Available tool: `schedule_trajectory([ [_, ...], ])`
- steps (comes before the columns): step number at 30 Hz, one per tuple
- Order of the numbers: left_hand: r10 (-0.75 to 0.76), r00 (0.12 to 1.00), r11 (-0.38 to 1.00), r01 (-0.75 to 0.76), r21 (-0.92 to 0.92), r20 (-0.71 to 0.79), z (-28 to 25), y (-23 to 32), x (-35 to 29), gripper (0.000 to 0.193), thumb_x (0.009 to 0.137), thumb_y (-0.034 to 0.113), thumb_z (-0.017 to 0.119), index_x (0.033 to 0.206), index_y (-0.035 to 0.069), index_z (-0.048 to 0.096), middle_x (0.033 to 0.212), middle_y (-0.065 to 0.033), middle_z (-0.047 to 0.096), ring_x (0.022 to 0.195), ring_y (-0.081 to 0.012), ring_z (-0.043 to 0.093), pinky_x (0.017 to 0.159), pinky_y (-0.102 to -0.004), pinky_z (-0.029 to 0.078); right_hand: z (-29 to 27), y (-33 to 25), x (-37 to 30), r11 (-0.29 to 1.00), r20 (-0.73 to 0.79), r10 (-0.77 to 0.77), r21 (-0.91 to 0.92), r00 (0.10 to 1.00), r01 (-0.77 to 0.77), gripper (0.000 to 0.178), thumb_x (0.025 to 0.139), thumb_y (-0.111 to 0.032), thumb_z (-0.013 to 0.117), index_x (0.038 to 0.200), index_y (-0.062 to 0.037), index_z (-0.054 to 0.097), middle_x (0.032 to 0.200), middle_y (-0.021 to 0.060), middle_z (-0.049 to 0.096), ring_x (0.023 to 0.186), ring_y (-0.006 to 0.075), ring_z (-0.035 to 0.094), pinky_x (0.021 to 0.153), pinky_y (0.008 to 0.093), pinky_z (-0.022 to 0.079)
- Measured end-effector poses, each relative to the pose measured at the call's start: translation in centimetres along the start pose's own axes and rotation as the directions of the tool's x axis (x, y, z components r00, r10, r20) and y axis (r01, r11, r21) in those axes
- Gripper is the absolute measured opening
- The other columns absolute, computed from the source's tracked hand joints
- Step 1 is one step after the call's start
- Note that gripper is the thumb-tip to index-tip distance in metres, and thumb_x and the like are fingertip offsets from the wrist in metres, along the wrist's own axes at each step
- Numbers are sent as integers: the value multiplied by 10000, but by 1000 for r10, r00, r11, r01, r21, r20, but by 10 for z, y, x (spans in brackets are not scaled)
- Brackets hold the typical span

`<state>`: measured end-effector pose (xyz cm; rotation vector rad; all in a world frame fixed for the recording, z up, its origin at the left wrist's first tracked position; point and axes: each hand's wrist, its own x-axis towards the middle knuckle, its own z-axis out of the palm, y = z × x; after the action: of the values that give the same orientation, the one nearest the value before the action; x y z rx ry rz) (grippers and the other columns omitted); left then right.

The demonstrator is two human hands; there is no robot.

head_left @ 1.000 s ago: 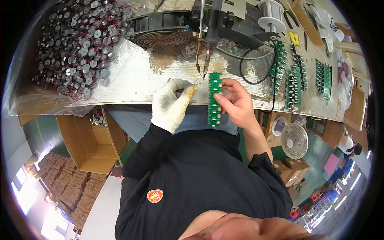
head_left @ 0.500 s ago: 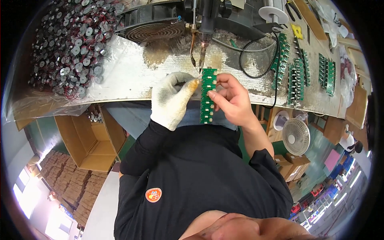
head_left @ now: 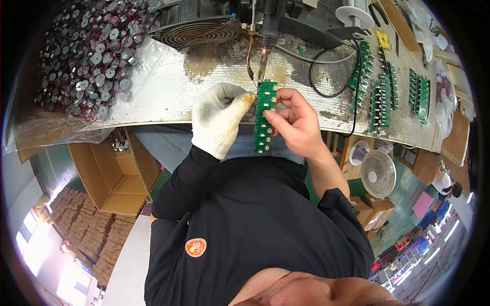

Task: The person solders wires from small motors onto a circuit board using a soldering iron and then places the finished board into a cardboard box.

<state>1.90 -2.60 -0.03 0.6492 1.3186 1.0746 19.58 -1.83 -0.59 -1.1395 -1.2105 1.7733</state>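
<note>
A green circuit board strip [head_left: 265, 122] with a row of small white connectors is gripped in my bare right hand [head_left: 297, 125], thumb on its face and fingers behind. My left hand [head_left: 218, 118], in a white glove stained brown at the thumb, pinches close to the strip's upper left edge. Whatever lies between its fingertips is too small to make out. Just above the strip's far end, the soldering iron [head_left: 264, 57] points downward on its stand, with its tip at or near the board. Beside it hangs a thin curved feed tube [head_left: 249, 64].
A heap of small round motors with red wires [head_left: 99, 66] covers the bench's left. A round black grille [head_left: 199, 35] stands behind. More green board strips [head_left: 378, 102] lie at right, past a black cable [head_left: 312, 84]. Below the bench are an open carton [head_left: 120, 188] and a white fan [head_left: 378, 173].
The board strip has shifted slightly away from me, its far end now closer to the iron's tip. Both hands keep their grips.
</note>
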Motion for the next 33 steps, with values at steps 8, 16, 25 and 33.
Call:
schedule_trajectory([
  [8, -50, 999, 996, 49, -72, 1, 2, 3, 0, 151, 851, 92, 648, 886, -50, 609, 779, -70, 638, 676, -110, 609, 610, -241, 504, 0, -1, 1, 1000, 10, -6, 15, 1000, 6, 271, 876, -13, 603, 1101, 15, 454, 953, 63, 562, 642, 49, 576, 526, 190, 436],
  [16, 13, 1000, 1000, -13, 11, -14, 2, 4, -1, 141, 848, 82, 653, 857, -53, 613, 765, -75, 638, 673, -109, 611, 605, -242, 505, -1, 0, 1, 1000, 8, -7, -21, 1000, 7, 273, 874, -18, 606, 1098, 21, 456, 904, 62, 577, 636, 52, 575, 534, 195, 437],
  [25, 5, 999, 999, -7, -50, -37, 2, -3, 0, 135, 844, 77, 651, 849, -52, 613, 752, -74, 636, 654, -110, 606, 595, -243, 500, 2, 3, 1, 1000, 12, 18, -9, 1000, -18, 265, 878, -25, 602, 1097, 17, 457, 885, 61, 581, 621, 53, 568, 526, 199, 433],
  [33, 17, 999, 999, -15, 50, -33, -1, -5, 4, 146, 840, 102, 653, 813, -39, 628, 704, -57, 632, 630, -98, 591, 567, -235, 476, 4, 1, 2, 999, -3, 20, 44, 1000, -20, 259, 882, -22, 598, 1094, 15, 454, 931, 59, 569, 634, 54, 573, 527, 198, 447],
])
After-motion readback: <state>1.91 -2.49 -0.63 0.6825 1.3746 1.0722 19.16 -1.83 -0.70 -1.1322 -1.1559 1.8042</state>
